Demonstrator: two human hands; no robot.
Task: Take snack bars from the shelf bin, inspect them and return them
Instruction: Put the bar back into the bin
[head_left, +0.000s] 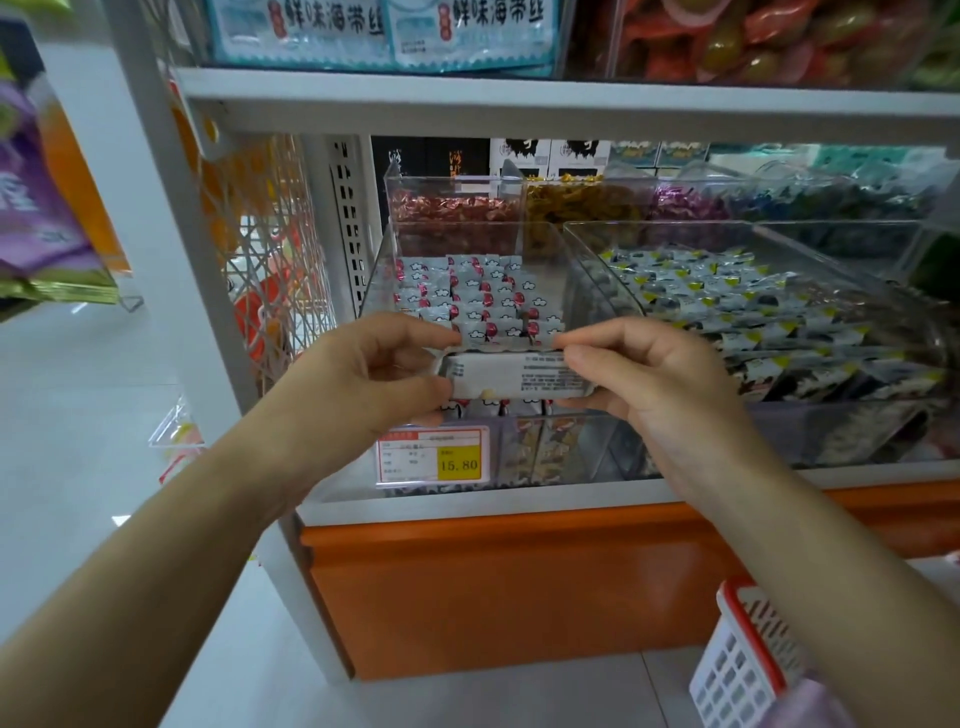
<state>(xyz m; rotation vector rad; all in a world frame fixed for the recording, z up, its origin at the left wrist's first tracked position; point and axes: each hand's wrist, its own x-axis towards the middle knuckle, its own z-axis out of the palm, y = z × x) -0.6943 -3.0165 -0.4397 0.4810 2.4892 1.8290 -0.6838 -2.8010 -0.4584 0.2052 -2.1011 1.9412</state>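
Note:
A white-wrapped snack bar (511, 378) with small printed text facing me is held level in front of a clear shelf bin (379, 249). My left hand (379, 374) pinches its left end and my right hand (644, 374) pinches its right end. Behind the bar, the bin holds several rows of snack bars (483, 296) in pale blue wrappers with clouds and red marks. The bar's ends are hidden by my fingers.
A second clear bin (893, 234) of blue-and-yellow packets stands to the right. A price tag (434, 457) reading 15.80 hangs below the bin. Candy bins sit behind. A white and red basket (737, 654) hangs at lower right. An orange shelf base (519, 582) lies below.

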